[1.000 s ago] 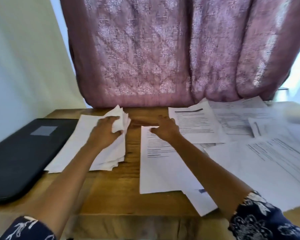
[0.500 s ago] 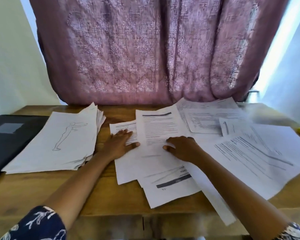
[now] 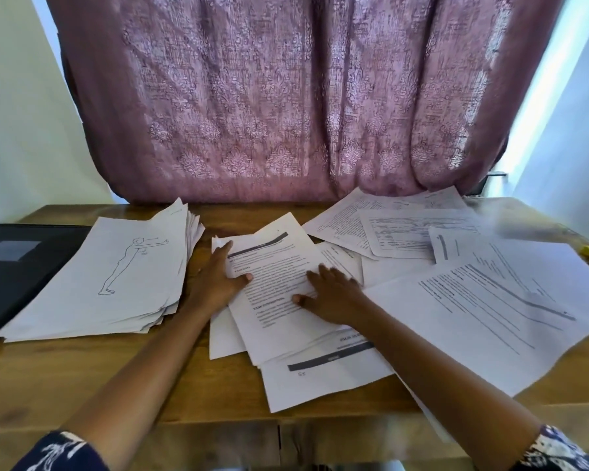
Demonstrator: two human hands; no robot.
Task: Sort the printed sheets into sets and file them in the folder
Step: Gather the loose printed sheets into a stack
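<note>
Both hands are flat on the loose pile in the middle. The left hand (image 3: 218,283) has straight fingers along the left edge of the header-bar sheet (image 3: 276,266), thumb on the print, and the right hand (image 3: 334,297) is spread on its right side. Neither grips anything, they're just pressing.

Nearer the worktop (image 3: 116,385) edge, a dark-bar sheet (image 3: 320,375) pokes out underneath, upside down I think (blurry). Off left sits a sorted stack (image 3: 116,277) topped by a figure drawing, with the black folder (image 3: 14,266) beside it, looks closed. Back right, scattered sheets (image 3: 490,300) overlap.

Seems mid-sorting, nothing filed yet. Next they'd need to square these few up and get fingers under an edge to lift them.
</note>
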